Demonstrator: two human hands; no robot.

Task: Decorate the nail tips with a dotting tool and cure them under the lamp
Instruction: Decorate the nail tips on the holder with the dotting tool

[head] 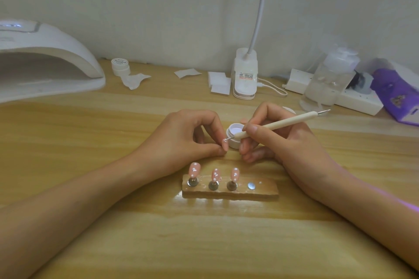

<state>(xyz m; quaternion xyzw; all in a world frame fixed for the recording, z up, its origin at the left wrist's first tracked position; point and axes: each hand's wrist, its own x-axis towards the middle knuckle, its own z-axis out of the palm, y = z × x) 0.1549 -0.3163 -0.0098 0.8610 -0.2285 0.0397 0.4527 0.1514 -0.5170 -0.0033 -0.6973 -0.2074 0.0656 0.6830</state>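
My left hand [192,136] pinches a pink nail tip [225,144] between thumb and fingers, just left of a small open white gel pot [234,130]. My right hand [274,140] grips a white dotting tool [278,124] like a pen; its metal point touches the held tip. In front of my hands lies a wooden holder [267,191] with three pink nail tips [215,175] dotted white standing on metal pegs, and one bare metal disc [251,186]. The white curing lamp [47,61] sits at the far left.
A closed white gel jar [120,66], wipes [218,82], a desk lamp base [245,75] with cable, a clear pump bottle [328,79], a white power strip [358,103] and a purple pack [399,95] line the back of the wooden table [113,133].
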